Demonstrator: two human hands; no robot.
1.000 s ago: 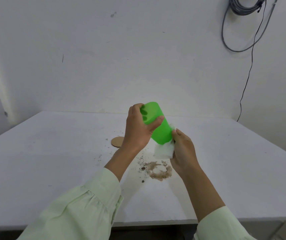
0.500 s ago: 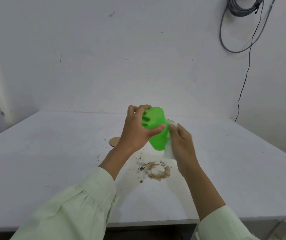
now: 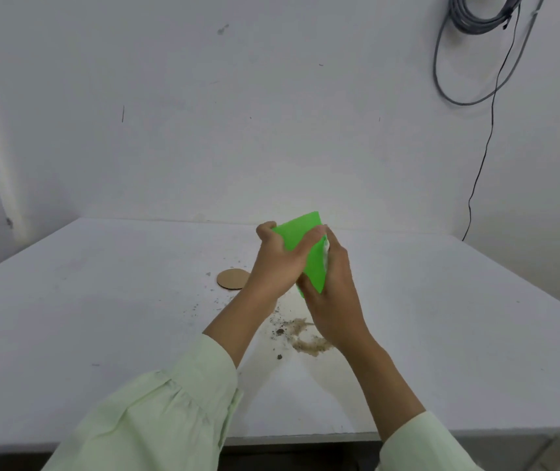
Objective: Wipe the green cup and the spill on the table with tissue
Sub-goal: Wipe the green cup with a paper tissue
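A bright green plastic cup [image 3: 300,232] is held tilted above the white table [image 3: 102,300], gripped around its side by the left hand [image 3: 276,263]. A white tissue [image 3: 325,248] is pressed against the cup's right side by the closed fingers of the right hand [image 3: 334,290]. A brown, crumbly spill [image 3: 305,338] is seen on the table just below the hands, near a round cardboard coaster [image 3: 231,279].

Both hands are meeting in front of the body: the left hand [image 3: 276,263] is curling its fingers closed, the right hand [image 3: 334,294] is pressing alongside, seemingly clenched, both forearms extended.
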